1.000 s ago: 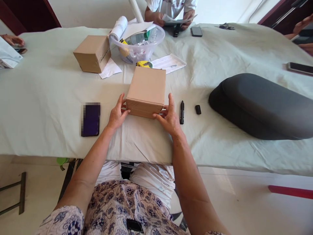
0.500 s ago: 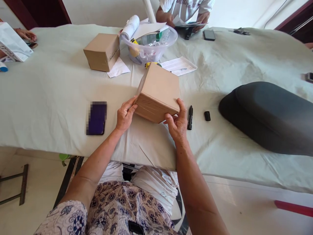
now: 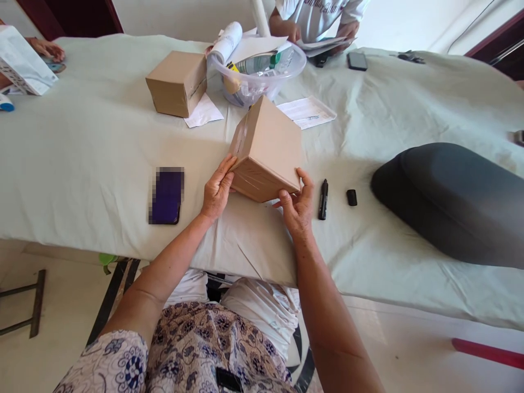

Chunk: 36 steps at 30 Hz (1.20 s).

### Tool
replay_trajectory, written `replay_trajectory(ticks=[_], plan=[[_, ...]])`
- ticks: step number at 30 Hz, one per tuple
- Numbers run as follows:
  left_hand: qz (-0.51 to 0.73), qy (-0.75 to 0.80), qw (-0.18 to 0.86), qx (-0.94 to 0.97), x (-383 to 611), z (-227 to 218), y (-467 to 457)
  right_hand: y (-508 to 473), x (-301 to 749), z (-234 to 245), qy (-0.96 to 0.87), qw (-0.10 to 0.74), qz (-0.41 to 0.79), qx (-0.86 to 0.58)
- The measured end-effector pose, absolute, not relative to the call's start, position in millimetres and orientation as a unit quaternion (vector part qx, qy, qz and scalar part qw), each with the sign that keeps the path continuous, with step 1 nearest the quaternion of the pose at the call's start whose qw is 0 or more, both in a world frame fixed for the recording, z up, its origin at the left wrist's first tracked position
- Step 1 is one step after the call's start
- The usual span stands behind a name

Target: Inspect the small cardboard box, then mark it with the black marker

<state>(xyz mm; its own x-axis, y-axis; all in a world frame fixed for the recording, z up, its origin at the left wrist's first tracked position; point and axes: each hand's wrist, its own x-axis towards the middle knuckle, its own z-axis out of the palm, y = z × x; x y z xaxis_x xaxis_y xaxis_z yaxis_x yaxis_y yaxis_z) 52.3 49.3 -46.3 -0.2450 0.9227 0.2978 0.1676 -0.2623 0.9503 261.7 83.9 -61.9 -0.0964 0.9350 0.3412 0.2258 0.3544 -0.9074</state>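
Both my hands grip a brown cardboard box (image 3: 274,136), tilted above the cloth-covered table. My left hand (image 3: 218,188) pinches its near left corner, and clear tape shows on the box's left side. At the near right corner, my right hand (image 3: 298,204) is closed with the thumb on the front face; some of its fingers are hidden behind the box. A black marker (image 3: 323,200) lies just right of my right hand, with a small black cap (image 3: 351,197) beyond it. To the left of my left hand is a phone (image 3: 167,196), partly pixelated.
A second cardboard box (image 3: 174,84) stands at the back left on some paper. Beside it, a clear plastic basin (image 3: 262,82) holds a bottle and paper rolls. A large dark padded object (image 3: 446,202) lies at right. Across the table, a person (image 3: 315,22) holds papers.
The held box has turned and tipped slightly, so more of its taped left side shows. My left hand has shifted a little right and up with it. The whole view has moved slightly.
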Motion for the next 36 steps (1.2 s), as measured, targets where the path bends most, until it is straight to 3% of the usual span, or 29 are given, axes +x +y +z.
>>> replay_trajectory(ticks=[4,8,11,14,22,24,33,36], plan=[[0.593,0.517,0.280,0.551,47.4,-53.7,54.0,83.8,265.6,-58.6,-0.651,0.510,0.326,-0.457],[0.600,0.528,0.264,0.540,41.7,-60.1,56.7,93.1,289.4,-58.8,-0.589,0.544,0.181,-0.571],[0.602,0.543,0.283,0.512,41.2,-60.4,54.5,101.3,313.1,-64.7,-0.546,0.440,0.059,-0.710],[0.602,0.546,0.312,0.491,42.3,-58.9,53.4,102.7,325.8,-72.2,-0.545,0.338,0.062,-0.765],[0.624,0.528,0.319,0.479,41.0,-58.7,58.6,100.8,314.1,-70.9,-0.544,0.336,0.109,-0.761],[0.624,0.536,0.321,0.471,41.0,-58.0,58.0,102.8,312.5,-68.2,-0.532,0.363,0.126,-0.754],[0.681,0.483,0.367,0.411,41.9,-50.0,55.1,104.9,299.7,-55.3,-0.408,0.641,0.316,-0.568],[0.694,0.458,0.378,0.407,42.9,-49.6,55.4,99.1,293.1,-44.3,-0.424,0.686,0.291,-0.515]])
